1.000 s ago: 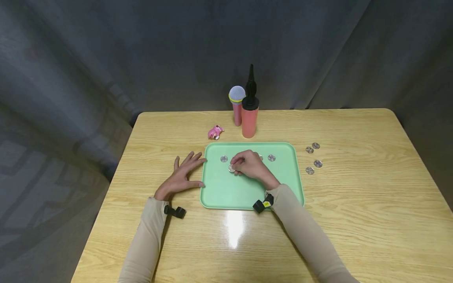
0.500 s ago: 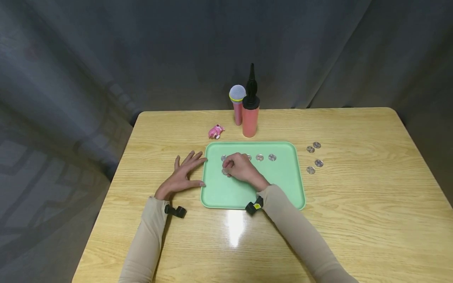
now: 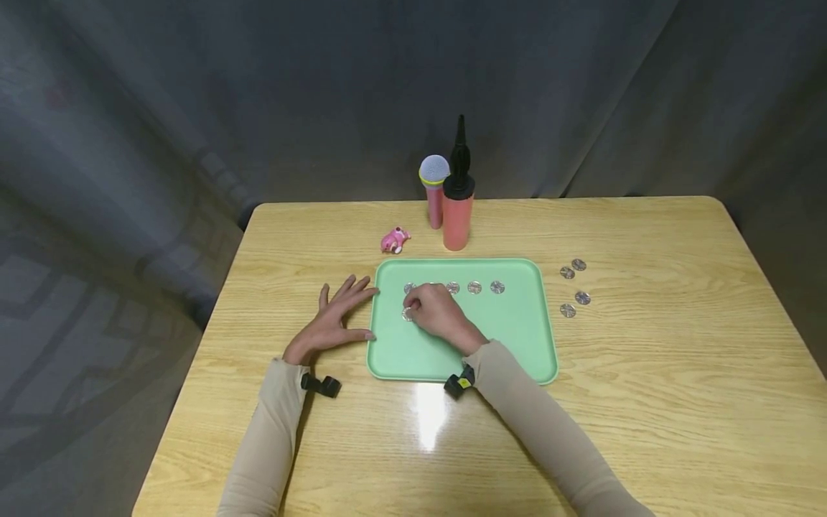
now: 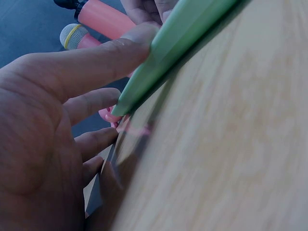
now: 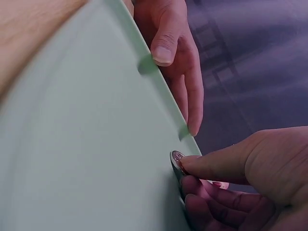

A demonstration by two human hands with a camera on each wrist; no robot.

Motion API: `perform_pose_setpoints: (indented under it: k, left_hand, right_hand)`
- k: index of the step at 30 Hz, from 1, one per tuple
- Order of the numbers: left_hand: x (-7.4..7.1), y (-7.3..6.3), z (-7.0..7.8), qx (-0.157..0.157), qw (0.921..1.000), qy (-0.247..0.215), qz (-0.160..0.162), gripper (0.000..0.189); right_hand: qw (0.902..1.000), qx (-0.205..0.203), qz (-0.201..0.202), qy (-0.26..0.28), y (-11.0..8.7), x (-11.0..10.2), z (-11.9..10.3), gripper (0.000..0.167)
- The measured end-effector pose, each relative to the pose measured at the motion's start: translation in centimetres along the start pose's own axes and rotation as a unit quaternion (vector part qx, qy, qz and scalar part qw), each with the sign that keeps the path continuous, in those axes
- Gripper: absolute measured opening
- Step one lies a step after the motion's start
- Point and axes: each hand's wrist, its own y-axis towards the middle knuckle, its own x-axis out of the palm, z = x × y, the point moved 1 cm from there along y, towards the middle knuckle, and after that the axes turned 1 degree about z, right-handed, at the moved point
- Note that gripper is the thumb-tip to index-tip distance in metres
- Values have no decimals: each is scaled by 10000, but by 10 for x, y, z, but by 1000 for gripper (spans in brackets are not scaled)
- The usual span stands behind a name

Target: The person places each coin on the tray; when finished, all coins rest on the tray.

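Note:
A silver coin (image 5: 177, 161) stands tilted over the left part of the green tray (image 3: 478, 345), its edge close to the surface. My right hand (image 3: 439, 313) pinches it between thumb and fingers. Behind that hand a row of several silver coins (image 3: 474, 287) lies along the tray's far side, partly hidden by the hand. My left hand (image 3: 331, 323) is spread flat at the tray's left edge. In the left wrist view its thumb (image 4: 137, 36) touches the tray's rim (image 4: 149, 72), with the other fingers stretched along the side.
Several more coins (image 3: 567, 310) lie on the wooden table (image 3: 672, 359) right of the tray. Beyond the tray stand a pink toy microphone (image 3: 435, 187) and a pink pump with black top (image 3: 458, 215). A small pink figurine (image 3: 395, 240) lies left of them.
My right hand has moved left and slightly nearer with the coin, lowering it below the leftmost coin of the row. More of the row shows now. My left hand stays at the rim.

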Motion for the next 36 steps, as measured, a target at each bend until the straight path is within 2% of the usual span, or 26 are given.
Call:
perform_pose_setpoints:
  k: [6,20,36]
  left_hand:
    - [0,0,0,-28,10000,-35,-20,84]
    - [1,-1,-1,-4,10000,-42,-5,86]
    - [1,-1,1,-38,9999,-98,22,86]
  right_hand:
    - [10000,59,-25,-47,0,1,1,15]
    - [9994,-248,73,239,-2,-12,3,15]
    - [9959,-197,396,793,-19,-52,5,13]
